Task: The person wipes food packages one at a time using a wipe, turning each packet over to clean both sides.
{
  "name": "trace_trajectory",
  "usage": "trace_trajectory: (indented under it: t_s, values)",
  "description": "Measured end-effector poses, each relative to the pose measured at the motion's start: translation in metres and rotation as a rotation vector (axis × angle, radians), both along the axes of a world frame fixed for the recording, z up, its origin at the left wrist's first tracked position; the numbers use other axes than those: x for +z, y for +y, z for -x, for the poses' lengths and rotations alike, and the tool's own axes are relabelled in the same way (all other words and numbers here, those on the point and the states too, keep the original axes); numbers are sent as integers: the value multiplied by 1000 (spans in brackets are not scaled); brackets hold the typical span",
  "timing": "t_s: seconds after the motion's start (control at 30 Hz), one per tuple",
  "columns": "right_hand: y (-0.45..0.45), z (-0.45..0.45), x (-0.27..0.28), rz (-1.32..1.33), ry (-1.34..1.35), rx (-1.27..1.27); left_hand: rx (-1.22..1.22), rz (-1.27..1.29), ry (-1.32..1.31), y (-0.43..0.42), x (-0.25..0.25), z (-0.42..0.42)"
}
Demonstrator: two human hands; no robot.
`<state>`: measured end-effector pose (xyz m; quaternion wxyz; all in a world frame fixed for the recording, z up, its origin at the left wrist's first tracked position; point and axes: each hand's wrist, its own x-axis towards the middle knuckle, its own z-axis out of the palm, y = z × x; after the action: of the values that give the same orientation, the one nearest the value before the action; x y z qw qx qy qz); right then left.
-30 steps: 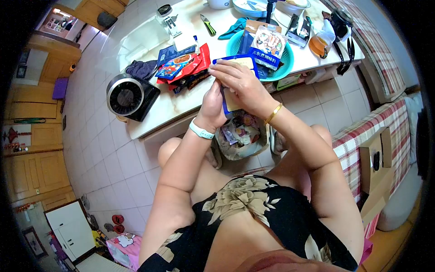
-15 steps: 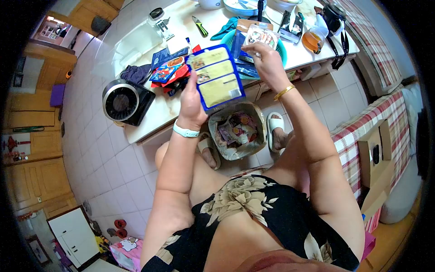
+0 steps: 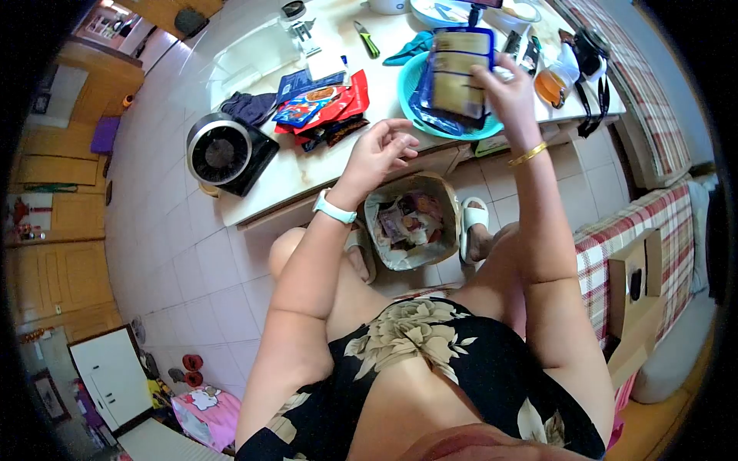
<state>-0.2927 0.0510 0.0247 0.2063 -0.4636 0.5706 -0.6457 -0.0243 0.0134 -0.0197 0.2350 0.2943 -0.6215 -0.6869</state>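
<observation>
My right hand [image 3: 503, 88] grips the right edge of a flat blue package with pale yellow panels [image 3: 457, 73], a little blurred. The package is held over a turquoise basket [image 3: 410, 104], where other dark blue packs [image 3: 442, 121] lie partly hidden beneath it. My left hand [image 3: 382, 150] is in the air at the table's front edge, fingers loosely bent and apart, with nothing in them. Left of it, red and blue snack packets [image 3: 327, 107] are heaped on the table [image 3: 257, 180].
A black round-topped appliance [image 3: 223, 157] stands at the table's left corner. Behind are a clear plastic container [image 3: 257, 58], a green-handled knife [image 3: 367, 40] and a turquoise cloth [image 3: 409, 50]. An amber-filled jug [image 3: 550, 86] stands right. A lined trash bin [image 3: 411, 223] sits between my feet.
The package has moved up and right, from my left hand into my right, over the basket. My left hand has let go and shifted right. The view has turned slightly.
</observation>
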Motion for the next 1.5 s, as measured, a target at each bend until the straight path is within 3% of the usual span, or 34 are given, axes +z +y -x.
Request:
trace_trajectory:
  t_s: [0.07, 0.1, 0.13, 0.23, 0.3, 0.43, 0.57, 0.73, 1.0, 1.17, 1.33, 1.5]
  values:
    - [-4, 16, 7, -44, 418, -295, 63, 78, -33, -4, -4, -6]
    - [-11, 18, 6, 9, 542, -358, 117, 313, -141, -10, -3, -11]
    - [-14, 18, 2, 12, 542, -353, 171, 547, -250, -14, -2, -16]
    - [-29, 9, -14, -347, 461, -238, 404, 821, -387, -37, -6, -39]
    - [-44, 10, -47, -220, 617, -209, 546, 977, -552, -48, 7, -57]
    - [-35, -18, -32, -216, 578, -128, 748, 1055, -666, -79, -7, -90]
    - [-23, -35, -17, -154, 560, -81, 774, 1129, -752, -90, -27, -99]
    - [-15, -43, -10, -229, 537, -39, 727, 1087, -766, -93, -30, -93]
    - [-14, -46, -17, -122, 534, 66, 704, 1092, -845, -94, -23, -89]
    - [-10, -56, -13, -230, 400, 193, 773, 1373, -514, -76, 7, -70]
    - [-5, -74, -12, -319, 392, 316, 457, 1195, -611, -70, -15, -63]
    - [-7, -78, -18, -285, 391, 340, 530, 1124, -621, -78, -17, -75]
